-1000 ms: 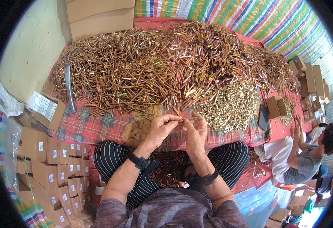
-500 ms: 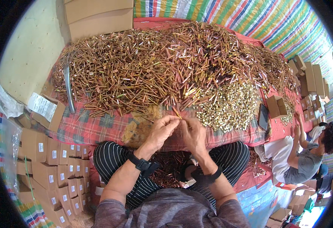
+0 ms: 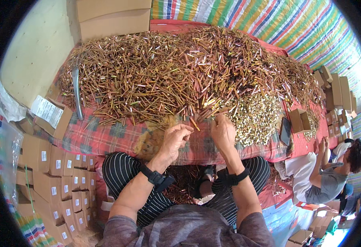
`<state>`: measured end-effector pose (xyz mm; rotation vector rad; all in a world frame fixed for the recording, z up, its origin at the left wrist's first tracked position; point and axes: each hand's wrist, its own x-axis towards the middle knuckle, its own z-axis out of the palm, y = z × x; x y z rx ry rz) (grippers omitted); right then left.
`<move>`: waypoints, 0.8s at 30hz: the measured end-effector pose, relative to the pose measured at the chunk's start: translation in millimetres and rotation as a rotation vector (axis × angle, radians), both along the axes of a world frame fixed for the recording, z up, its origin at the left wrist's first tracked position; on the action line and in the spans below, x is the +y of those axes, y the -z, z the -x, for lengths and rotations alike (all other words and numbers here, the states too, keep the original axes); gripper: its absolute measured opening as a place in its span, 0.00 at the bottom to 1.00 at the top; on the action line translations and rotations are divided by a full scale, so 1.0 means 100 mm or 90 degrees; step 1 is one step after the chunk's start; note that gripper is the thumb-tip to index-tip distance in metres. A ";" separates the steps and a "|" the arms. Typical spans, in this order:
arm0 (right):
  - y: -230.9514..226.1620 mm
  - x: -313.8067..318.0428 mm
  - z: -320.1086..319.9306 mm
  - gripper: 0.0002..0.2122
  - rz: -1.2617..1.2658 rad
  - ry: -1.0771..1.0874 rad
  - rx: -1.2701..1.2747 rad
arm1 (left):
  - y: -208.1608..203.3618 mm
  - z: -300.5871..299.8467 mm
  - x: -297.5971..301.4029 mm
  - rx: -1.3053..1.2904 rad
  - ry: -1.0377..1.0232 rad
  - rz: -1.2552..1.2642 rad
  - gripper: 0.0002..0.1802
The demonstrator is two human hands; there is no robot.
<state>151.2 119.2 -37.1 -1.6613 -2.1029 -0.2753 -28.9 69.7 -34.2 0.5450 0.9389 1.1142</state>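
Pinching one slim brass-coloured pin [image 3: 194,124] between thumb & forefinger, your left hand [image 3: 174,140] holds it tilted just above the checked cloth [image 3: 114,138], at the near edge of the big heap of long pins [image 3: 168,78]; that grip is pressed tight on the pin, probably so it stays steady while the other hand works beside it. Your right hand [image 3: 223,131] sits just beside, fingers curled upward w/ the tips near the heap's edge; can't tell if it's pinching anything, too small to read. Both hands hover close together right in front of you, near the spot where the long pins meet a second, paler pile of small round caps [image 3: 256,117] to your right, so both kinds lie w/in easy reach. Counts: 1 pin in hand, 2 piles, pieces in each far too many to count. You wear a dark band on each wrist, 2 in all. More loose pins lie in your lap btwn your striped trouser legs. Outward: a grey curved bar [image 3: 76,96] rests at the heap's left edge, small cardboard boxes [image 3: 53,173] stand stacked at your left, more boxes at far right, & another person [image 3: 332,173] sits low at the right.
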 end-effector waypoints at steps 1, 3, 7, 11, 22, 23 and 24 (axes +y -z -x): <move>-0.05 -0.06 0.04 0.05 0.078 -0.038 0.192 | -0.01 0.01 0.00 0.001 -0.005 0.008 0.06; -0.11 -0.19 0.12 0.05 0.156 -0.071 0.381 | -0.01 0.01 0.00 -0.027 -0.005 0.013 0.05; -0.06 -0.35 0.17 0.05 0.449 -0.157 0.827 | -0.03 0.00 -0.01 -0.067 -0.004 0.026 0.04; -0.13 -0.48 0.34 0.05 0.412 -0.173 0.913 | -0.01 0.02 -0.01 -0.065 -0.007 0.023 0.03; -0.19 -0.53 0.27 0.05 0.351 -0.203 0.563 | -0.03 0.07 0.00 0.050 0.047 -0.064 0.03; -0.24 -0.53 0.28 0.05 0.351 -0.203 0.563 | -0.03 0.06 -0.01 0.051 0.046 -0.064 0.03; -0.29 -0.54 0.29 0.07 0.342 -0.188 0.494 | -0.03 0.05 -0.01 0.064 0.051 -0.092 0.03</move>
